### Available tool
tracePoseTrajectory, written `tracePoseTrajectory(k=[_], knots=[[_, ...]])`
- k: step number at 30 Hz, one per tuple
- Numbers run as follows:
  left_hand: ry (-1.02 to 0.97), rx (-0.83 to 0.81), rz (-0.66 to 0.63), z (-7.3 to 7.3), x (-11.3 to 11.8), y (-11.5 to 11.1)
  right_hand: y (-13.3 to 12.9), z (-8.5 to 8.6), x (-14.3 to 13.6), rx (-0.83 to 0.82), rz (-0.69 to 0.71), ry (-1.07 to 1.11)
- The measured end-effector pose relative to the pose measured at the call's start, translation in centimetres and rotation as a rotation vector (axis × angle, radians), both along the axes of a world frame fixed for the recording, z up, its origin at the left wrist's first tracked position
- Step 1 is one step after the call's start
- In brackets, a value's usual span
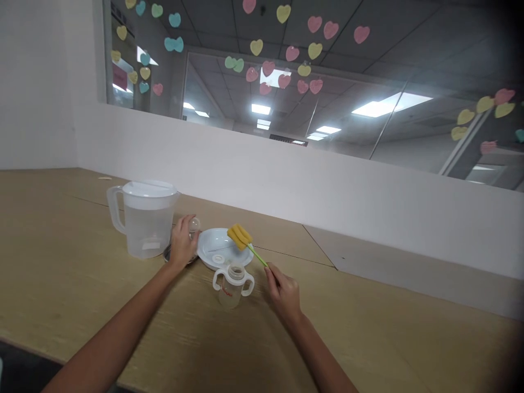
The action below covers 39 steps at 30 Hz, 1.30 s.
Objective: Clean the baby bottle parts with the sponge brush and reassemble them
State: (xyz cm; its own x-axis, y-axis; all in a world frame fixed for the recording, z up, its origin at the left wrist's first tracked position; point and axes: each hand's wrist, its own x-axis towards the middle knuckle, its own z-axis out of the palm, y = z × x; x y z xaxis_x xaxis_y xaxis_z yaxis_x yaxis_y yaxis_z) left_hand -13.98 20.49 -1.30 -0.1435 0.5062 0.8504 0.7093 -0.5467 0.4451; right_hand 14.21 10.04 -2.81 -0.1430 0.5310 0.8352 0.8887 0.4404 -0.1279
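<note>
My right hand (284, 289) grips the thin green handle of a sponge bottle brush (239, 236). Its yellow sponge head is held over a white plate (210, 240). Just in front of the plate a baby bottle (231, 289) with two white handles stands upright, its mouth uncovered. To the left, my left hand (183, 243) has its fingers closed around a clear domed bottle cap (195, 224), above a metal tray (190, 260) partly hidden by the hand. A small white ring-shaped part (218, 259) lies at the plate's near side.
A lidded clear pitcher (149, 224) holding water stands left of my left hand. The wooden table (368, 327) meets a white wall (262, 174) at the back, beneath a window (327, 82) with heart-shaped paper notes. A small pale piece (105, 178) lies far left.
</note>
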Motion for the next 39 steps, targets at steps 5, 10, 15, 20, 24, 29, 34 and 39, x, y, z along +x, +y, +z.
tracePoseTrajectory(k=[5, 10, 15, 20, 24, 29, 34, 39], knots=[[0.288, -0.164, 0.024, -2.0, -1.8, 1.9, 0.0, 0.0, -0.2, -0.025, 0.003, -0.009], [0.316, -0.323, -0.023, -3.1, -2.0, 2.7, -0.1, 0.1, -0.3, -0.042, 0.016, 0.000], [0.332, -0.391, -0.001, -3.4, -2.2, 2.8, -0.1, 0.1, -0.3, -0.047, 0.031, -0.013], [0.403, -0.322, 0.210, -2.0, -2.0, 1.5, -0.2, 0.2, -0.4, -0.086, 0.014, -0.024], [0.398, -0.485, 0.225, -1.3, -1.6, 0.8, -0.1, 0.1, -0.4, -0.067, 0.003, -0.025], [0.395, -0.526, 0.153, -1.7, -1.8, 1.2, 0.0, -0.1, -0.2, -0.060, -0.017, -0.035], [0.227, -0.296, 0.124, 0.2, -1.0, 0.3, 0.0, -0.1, -0.3, -0.053, -0.012, -0.038], [0.292, -0.218, -0.344, 2.0, 2.5, -1.6, 0.0, 0.1, -0.3, -0.049, -0.007, -0.029]])
